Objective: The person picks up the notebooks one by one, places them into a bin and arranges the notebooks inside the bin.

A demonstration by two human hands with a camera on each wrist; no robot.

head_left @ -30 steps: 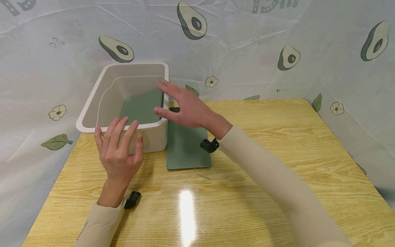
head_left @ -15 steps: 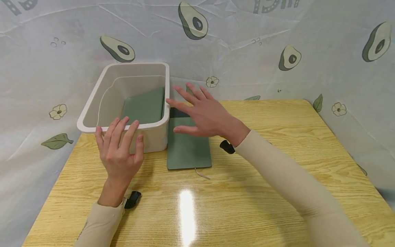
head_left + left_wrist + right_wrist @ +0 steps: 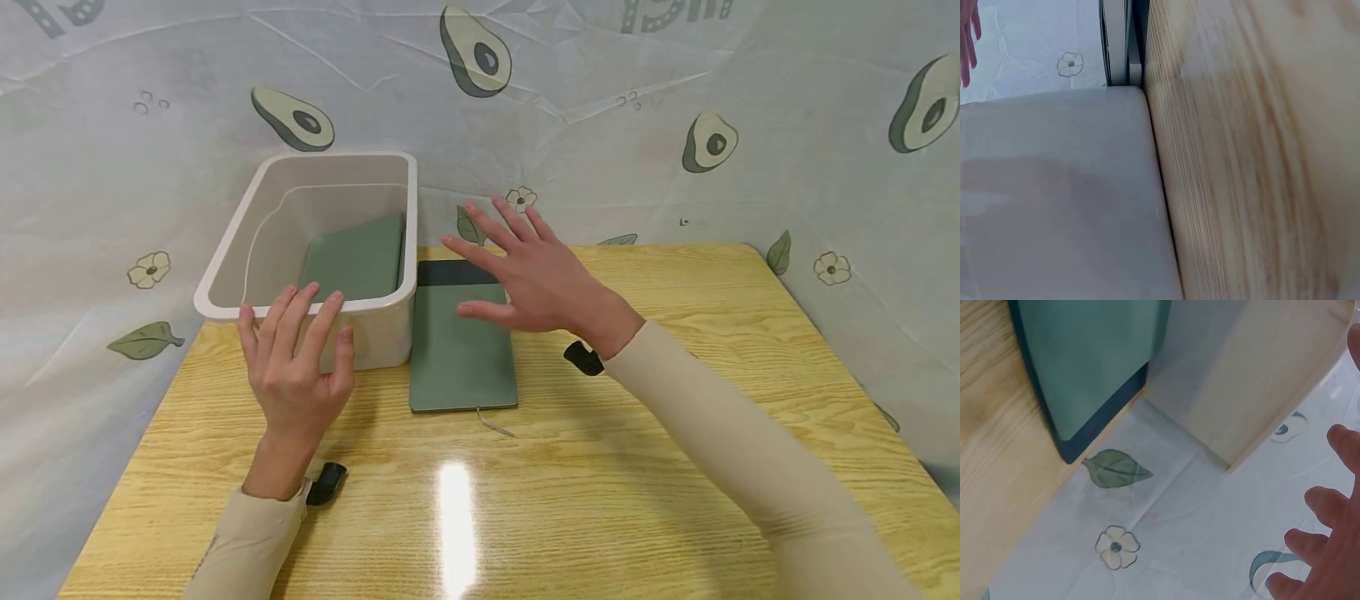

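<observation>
Nearest, a beige sleeve (image 3: 240,542) with a small black device (image 3: 326,485) at its cuff leads to the left hand (image 3: 300,375). Its fingers reach up, nearly straight and slightly apart, to the front rim of a deep, off-white, rectangular plastic bin (image 3: 371,340) with rounded corners. The fingertips overlap the rim without curling round it; whether they press on it cannot be told. Both hands rest on or hover over a yellowish wood-grained table (image 3: 675,292) that carries a bright strip of reflected light (image 3: 456,529) near its front.

Farther in, a thin pale ribbon (image 3: 497,427) sticks out from the near edge of a flat, dark-green rectangular notebook (image 3: 463,350). The notebook lies flat on the table just beside the bin's right side, its far end crossed by a darker band (image 3: 453,272). The left wrist view shows it edge-on past the bin's corner, pale between dark covers.

The right hand (image 3: 543,283), in a matching beige sleeve (image 3: 735,450) with a second black device (image 3: 583,358) at the wrist, hovers above and to the right of the notebook's far part. Its fingers and thumb are spread wide and grasp nothing.

The bin stands upright at the table's far left. Inside it lies a flat green panel-like object (image 3: 352,258), its lower part hidden by the front wall.

Behind everything hangs a pale, creased cloth (image 3: 585,142) printed with avocados, flowers and leaves.
</observation>
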